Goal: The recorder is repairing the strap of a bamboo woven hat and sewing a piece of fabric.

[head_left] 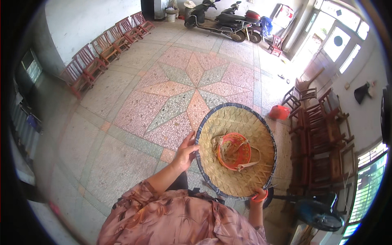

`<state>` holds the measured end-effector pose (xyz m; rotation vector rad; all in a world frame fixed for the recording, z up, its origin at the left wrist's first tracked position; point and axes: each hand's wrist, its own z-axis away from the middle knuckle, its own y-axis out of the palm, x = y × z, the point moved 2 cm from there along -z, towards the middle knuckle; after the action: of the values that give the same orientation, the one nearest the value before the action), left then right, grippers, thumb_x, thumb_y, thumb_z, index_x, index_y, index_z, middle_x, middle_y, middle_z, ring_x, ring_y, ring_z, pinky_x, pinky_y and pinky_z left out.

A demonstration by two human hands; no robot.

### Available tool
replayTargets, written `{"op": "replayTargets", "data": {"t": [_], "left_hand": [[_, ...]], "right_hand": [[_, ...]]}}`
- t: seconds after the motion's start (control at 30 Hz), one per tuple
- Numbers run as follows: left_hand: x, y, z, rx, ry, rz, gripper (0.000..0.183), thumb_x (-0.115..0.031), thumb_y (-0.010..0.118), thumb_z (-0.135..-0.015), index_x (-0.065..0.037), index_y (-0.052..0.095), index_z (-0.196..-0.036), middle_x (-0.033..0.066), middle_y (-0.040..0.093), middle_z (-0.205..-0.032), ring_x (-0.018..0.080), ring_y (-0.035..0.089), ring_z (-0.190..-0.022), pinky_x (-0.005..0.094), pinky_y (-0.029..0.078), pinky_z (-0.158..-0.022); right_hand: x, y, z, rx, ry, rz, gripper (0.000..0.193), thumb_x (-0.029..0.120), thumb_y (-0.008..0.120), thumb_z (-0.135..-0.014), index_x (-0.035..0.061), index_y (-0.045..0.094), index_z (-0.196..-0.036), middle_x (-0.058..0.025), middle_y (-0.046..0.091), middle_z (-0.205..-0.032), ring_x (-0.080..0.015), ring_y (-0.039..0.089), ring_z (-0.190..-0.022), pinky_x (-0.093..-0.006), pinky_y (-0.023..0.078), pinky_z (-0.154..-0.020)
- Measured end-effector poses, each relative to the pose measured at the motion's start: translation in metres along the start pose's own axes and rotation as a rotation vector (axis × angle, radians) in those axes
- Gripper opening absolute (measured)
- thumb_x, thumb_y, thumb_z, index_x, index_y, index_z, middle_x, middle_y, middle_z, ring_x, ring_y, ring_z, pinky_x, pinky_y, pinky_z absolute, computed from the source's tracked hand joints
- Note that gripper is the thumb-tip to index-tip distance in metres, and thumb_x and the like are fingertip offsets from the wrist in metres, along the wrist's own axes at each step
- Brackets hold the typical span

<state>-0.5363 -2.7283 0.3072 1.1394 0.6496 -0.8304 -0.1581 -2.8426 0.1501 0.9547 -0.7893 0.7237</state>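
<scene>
A woven bamboo hat (257, 134) with a dark cloth-bound rim is turned so that I look into its inside. In its crown sits an orange-red plastic headband ring (234, 168), with pale cloth straps (248, 165) tied to it. My left hand (186, 156) is closed on the left rim, thumb on the near side and the other fingers partly behind. At the lower right rim my right hand (259, 194) pinches the edge. A red loop (261, 197) circles this hand or wrist; I cannot tell which.
Wooden chairs (107, 45) line the left wall. Stacked wooden chairs (320, 143) fill the right side, near a red bag (279, 112) on the floor. An electric fan (318, 212) stands at the lower right. Scooters (222, 22) are parked at the back, beside a bright doorway (337, 43).
</scene>
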Motion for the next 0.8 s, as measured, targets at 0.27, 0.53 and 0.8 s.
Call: {"op": "replayTargets", "data": {"t": [0.27,0.53,0.8], "left_hand": [[-0.069,0.001,-0.161,0.050,-0.041,0.159,0.020,-0.023,0.053,-0.093,-0.006,0.057,-0.103,0.0112,0.062,-0.111,0.0239,0.056,-0.108,0.0428,0.045,-0.090],[-0.092,0.004,-0.331,0.193,-0.341,0.033,0.019,-0.017,0.053,-0.090,-0.002,0.057,-0.101,0.0060,0.059,-0.076,0.0201,0.061,-0.074,0.0414,0.053,-0.073],[-0.096,-0.008,-0.509,0.194,-0.132,-0.647,0.035,0.001,0.047,-0.083,0.000,0.050,-0.118,0.0115,0.059,-0.103,0.0233,0.062,-0.091,0.0376,0.058,-0.065]], "right_hand": [[-0.004,0.069,-0.109,-0.058,-0.269,0.522,0.031,0.006,0.047,-0.065,-0.0033,0.061,-0.091,-0.0189,0.063,-0.099,-0.0279,0.061,-0.097,-0.0373,0.047,-0.090],[-0.028,0.100,-0.210,-0.190,-0.171,0.043,0.017,0.006,0.048,-0.065,-0.0032,0.059,-0.074,-0.0124,0.062,-0.085,-0.0221,0.059,-0.083,-0.0323,0.048,-0.079],[-0.009,0.183,-0.352,-0.199,-0.100,0.045,0.006,0.002,0.053,-0.064,-0.0008,0.059,-0.063,-0.0099,0.063,-0.071,-0.0193,0.060,-0.071,-0.0278,0.048,-0.068]]}}
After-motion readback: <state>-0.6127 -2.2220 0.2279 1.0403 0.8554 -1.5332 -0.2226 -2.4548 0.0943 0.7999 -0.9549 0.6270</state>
